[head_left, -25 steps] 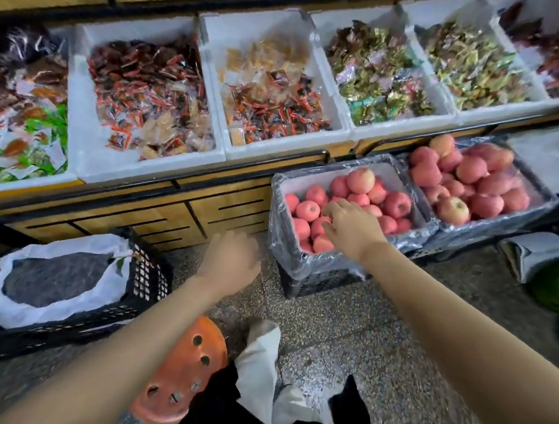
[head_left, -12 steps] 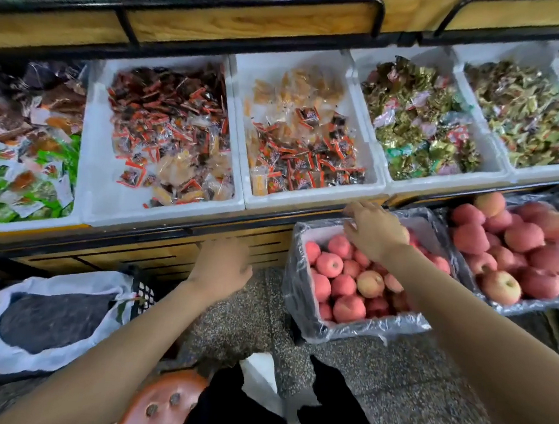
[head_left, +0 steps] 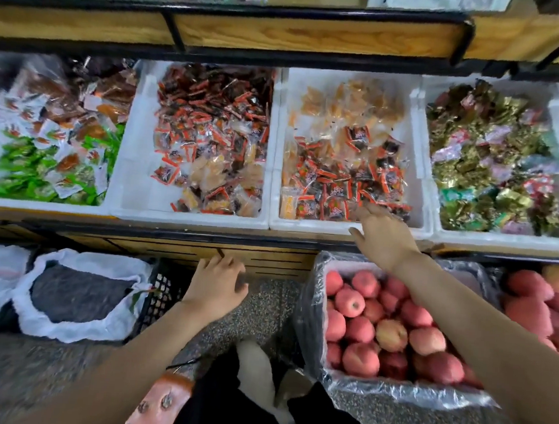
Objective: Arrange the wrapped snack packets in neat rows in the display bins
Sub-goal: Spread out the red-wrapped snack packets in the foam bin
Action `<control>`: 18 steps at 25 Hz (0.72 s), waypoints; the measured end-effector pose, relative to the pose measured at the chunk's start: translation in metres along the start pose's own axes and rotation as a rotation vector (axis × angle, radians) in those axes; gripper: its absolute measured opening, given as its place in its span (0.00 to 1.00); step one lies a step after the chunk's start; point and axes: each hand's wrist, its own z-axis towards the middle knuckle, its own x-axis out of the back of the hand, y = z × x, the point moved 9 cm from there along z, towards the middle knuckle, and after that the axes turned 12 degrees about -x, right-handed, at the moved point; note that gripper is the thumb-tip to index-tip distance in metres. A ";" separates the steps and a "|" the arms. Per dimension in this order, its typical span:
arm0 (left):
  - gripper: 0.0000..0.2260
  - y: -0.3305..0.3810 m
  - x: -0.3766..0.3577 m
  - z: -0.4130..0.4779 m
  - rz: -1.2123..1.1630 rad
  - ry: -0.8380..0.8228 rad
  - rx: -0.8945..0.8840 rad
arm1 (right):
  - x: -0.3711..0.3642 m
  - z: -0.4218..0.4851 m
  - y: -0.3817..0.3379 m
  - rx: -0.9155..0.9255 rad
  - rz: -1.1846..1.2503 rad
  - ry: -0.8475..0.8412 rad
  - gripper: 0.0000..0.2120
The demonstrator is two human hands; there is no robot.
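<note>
right hand [head_left: 385,240], raised from the apples [head_left: 379,331] to the centre bin [head_left: 307,226] rim, fingers apart and empty, should sweep loose red packets [head_left: 336,186] into rows; left hand [head_left: 216,290] hangs slack-fingered.

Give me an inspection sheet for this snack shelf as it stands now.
Surface: wooden shelf holds a row of white bins.
Job's things: snack packets lie jumbled, kinds mixed, no rows.
Clutter: nothing seen.
Hands: right hand open, fingers past one bin's front rim, over its packets; left hand open, empty, below the shelf.
Cables: nothing seen.
Surroundings: lined crates of apples, black crate with white sacks, orange stool, speckled floor.
</note>
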 end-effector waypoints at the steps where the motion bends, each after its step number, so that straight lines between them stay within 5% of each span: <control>1: 0.16 -0.009 -0.002 -0.003 -0.009 -0.001 0.035 | -0.002 0.007 -0.009 0.031 0.002 -0.007 0.16; 9: 0.16 -0.104 0.013 0.014 -0.067 0.031 0.173 | -0.017 0.076 -0.099 0.161 0.018 -0.059 0.16; 18: 0.22 -0.259 0.018 0.086 -0.157 -0.052 0.181 | -0.080 0.171 -0.227 0.180 0.002 -0.240 0.27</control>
